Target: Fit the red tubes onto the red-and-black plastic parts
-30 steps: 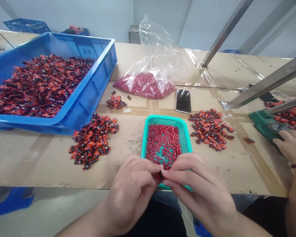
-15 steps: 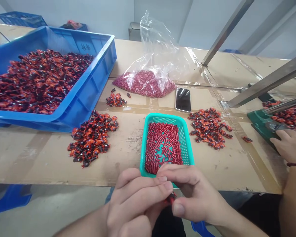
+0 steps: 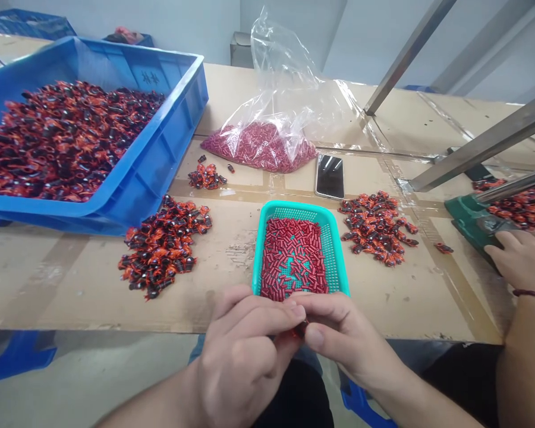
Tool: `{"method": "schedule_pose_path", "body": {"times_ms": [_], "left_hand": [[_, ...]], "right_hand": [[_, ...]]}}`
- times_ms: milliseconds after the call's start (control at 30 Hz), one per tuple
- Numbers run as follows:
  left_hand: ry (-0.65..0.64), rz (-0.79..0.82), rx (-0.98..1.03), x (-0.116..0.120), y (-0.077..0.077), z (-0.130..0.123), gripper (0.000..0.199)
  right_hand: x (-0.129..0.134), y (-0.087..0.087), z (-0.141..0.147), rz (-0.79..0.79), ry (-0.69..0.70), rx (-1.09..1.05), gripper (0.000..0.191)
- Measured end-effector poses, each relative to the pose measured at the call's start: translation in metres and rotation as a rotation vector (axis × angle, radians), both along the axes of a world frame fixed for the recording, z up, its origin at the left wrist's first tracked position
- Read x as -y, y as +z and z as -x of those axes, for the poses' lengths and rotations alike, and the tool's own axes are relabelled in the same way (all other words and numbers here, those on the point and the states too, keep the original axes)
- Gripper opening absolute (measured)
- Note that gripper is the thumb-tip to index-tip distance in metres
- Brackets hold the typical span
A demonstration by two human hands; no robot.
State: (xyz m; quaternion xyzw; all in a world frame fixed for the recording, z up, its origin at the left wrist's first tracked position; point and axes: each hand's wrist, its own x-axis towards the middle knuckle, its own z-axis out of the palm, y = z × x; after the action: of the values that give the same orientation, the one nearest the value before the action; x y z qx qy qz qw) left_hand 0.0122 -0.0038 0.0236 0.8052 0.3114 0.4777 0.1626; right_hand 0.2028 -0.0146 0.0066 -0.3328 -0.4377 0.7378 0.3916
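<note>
Two hands: the left hand [image 3: 243,351] and the right hand [image 3: 345,336] are drawn in tight at the near edge of the counter [image 3: 71,297], fingertips almost meeting in a narrow pinch, both on the same spot.

Held piece: a small red piece [image 3: 299,330] sits gripped between the fingertips, just off the basket's near corner. Only a sliver shows, so its exact shape can't be told from here.

Work in hand: by the look of it, close finger work on this single piece.

Teal basket: right in front of the hands, a teal mesh basket [image 3: 303,209] holds a spread of short red tubes [image 3: 292,252], with mesh showing through near the middle.

Black-and-orange parts: one loose heap [image 3: 163,249] lies left of the basket, another [image 3: 377,229] to its right, and a smaller one [image 3: 206,176] further back. Many more fill the blue plastic crate [image 3: 178,125] at the counter's left end.

Far edge: a clear plastic bag [image 3: 285,77] of pink-red tubes, with a smartphone [image 3: 329,176] just beside it.

Co-worker: at the right edge, another person's hand [image 3: 524,258] with a cord bracelet lies against a green fixture [image 3: 470,217].
</note>
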Motion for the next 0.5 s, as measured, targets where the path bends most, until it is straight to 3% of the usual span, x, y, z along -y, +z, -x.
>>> {"method": "schedule_pose_path", "body": {"times_ms": [67,167,367,433,500], "left_hand": [[0.008,0.026,0.038,-0.001,-0.001,-0.004,0.040],[-0.006,0.058,0.082,0.000,-0.005,-0.006,0.040],[-0.096,-0.008,0.037,0.003,-0.016,-0.008,0.019],[-0.094,-0.066,-0.041,-0.001,-0.018,-0.001,0.009],[0.051,-0.119,-0.217,-0.009,-0.020,0.015,0.006]], "right_hand": [[0.000,-0.002,-0.005,0.050,0.015,-0.019,0.044],[-0.001,0.001,-0.009,-0.009,0.004,0.052,0.044],[-0.003,0.012,-0.011,-0.256,-0.007,0.273,0.042],[-0.006,0.010,-0.029,-0.371,-0.142,0.509,0.033],[-0.016,-0.001,-0.061,-0.506,-0.378,0.880,0.029]]}}
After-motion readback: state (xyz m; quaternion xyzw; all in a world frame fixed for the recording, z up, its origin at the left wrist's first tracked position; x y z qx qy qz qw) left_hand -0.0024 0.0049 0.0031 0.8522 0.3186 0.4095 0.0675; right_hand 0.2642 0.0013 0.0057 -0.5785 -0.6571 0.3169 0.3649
